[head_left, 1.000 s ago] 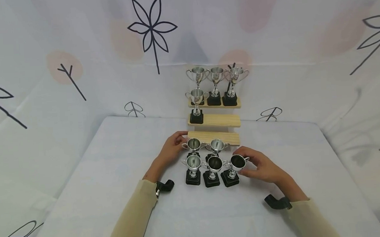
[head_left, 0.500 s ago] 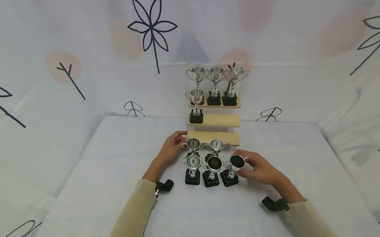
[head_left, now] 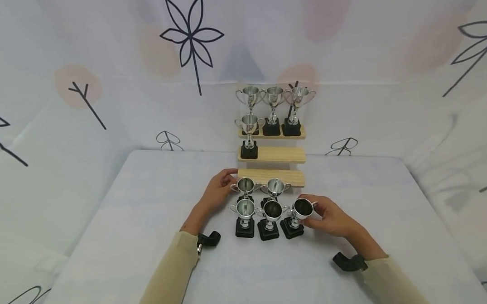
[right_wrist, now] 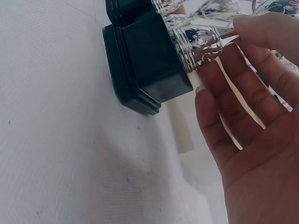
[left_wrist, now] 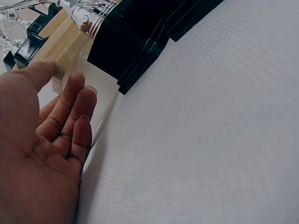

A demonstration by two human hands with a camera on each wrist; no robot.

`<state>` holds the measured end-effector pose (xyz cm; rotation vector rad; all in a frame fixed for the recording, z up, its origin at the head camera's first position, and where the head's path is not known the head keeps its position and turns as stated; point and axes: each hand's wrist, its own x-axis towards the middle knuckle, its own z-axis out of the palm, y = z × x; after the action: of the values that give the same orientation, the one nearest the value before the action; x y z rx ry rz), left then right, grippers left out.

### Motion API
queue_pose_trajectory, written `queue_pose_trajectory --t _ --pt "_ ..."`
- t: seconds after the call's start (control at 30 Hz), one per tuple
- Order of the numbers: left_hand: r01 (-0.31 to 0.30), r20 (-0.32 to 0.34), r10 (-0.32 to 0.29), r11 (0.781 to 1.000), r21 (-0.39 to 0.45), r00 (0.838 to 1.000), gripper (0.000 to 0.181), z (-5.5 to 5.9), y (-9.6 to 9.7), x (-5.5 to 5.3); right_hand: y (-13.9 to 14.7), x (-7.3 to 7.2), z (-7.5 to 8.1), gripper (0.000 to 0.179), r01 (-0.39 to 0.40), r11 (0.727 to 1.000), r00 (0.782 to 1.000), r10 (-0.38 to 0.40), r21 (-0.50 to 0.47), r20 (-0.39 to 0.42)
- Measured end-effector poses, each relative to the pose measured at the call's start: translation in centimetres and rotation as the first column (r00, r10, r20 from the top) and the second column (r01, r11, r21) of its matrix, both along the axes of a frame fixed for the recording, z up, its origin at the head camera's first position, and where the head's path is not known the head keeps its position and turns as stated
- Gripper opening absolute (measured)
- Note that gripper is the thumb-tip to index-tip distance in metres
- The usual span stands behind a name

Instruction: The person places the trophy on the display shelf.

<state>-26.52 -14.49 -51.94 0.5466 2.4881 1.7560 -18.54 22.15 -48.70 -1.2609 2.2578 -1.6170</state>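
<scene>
In the head view, my left hand [head_left: 217, 190] is at the left end of the lowest step of a wooden tiered shelf [head_left: 275, 176]. The left wrist view shows the thumb on top of that board [left_wrist: 70, 55] and curled fingers beneath its end. My right hand [head_left: 330, 217] holds the front right trophy cup [head_left: 292, 228], silver on a black base. Close up, its thumb lies along the metal stem [right_wrist: 205, 44], with the fingers round the far side. Beside it in the front row stand two more trophies, a middle one [head_left: 269, 230] and a left one [head_left: 244, 228].
Two trophies, a left one [head_left: 245, 186] and a right one [head_left: 275, 187], stand behind the front row, before the lowest step. The middle step bears one trophy [head_left: 249, 149] at its left end; the top step bears three. White cloth covers the table [head_left: 155, 183].
My right hand has come slightly lower and closer round the front right trophy. The left hand stays at the shelf's end. The whole head view has shifted a little.
</scene>
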Motion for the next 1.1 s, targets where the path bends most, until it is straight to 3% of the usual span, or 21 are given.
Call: queue_pose_trajectory --t 0.43,0.73,1.1 --pt "0.007 0.016 -0.008 1.0 0.02 1.0 0.041 0.1 -0.1 -0.1 0.4 -0.1 0.1 0.031 0.039 0.999 0.998 -0.038 -0.017 0.054" --pt "-0.005 0.025 0.005 1.0 0.021 1.0 0.041 0.2 -0.1 0.1 1.1 0.0 1.2 0.033 0.082 0.995 0.996 -0.08 -0.053 0.025" --pt "0.003 0.009 -0.003 1.0 0.016 1.0 0.041 -0.1 -0.1 -0.2 1.6 -0.3 3.9 0.032 0.243 0.969 0.97 -0.243 -0.036 -0.004"
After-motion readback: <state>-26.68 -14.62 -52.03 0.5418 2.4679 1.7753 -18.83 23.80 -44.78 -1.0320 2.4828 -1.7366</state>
